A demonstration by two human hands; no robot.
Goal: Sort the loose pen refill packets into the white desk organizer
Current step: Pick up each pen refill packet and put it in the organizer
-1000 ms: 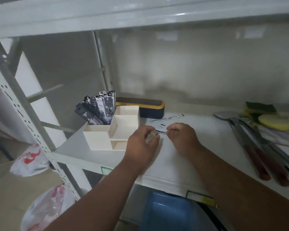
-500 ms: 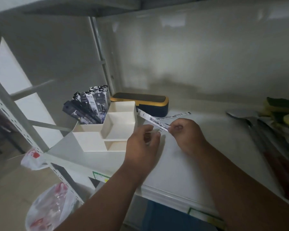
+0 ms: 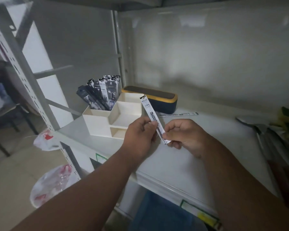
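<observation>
Far left on the shelf (image 3: 182,157), the white desk organizer (image 3: 107,121) has dark refill packets (image 3: 100,92) leaning upright in its far-left compartment, probably so they stay bundled and their labels show. Its nearer compartments look unfilled. Just right of it, the left hand (image 3: 140,135) pinches a white pen refill packet (image 3: 153,116) at mid-length, while the right hand (image 3: 183,135) has its grip clamped on the lower end; the packet is tilted nearly upright, likely to aim it into a slot. Behind lie a navy and yellow case (image 3: 160,100) and another loose packet (image 3: 178,114), flat on the shelf, waiting.
</observation>
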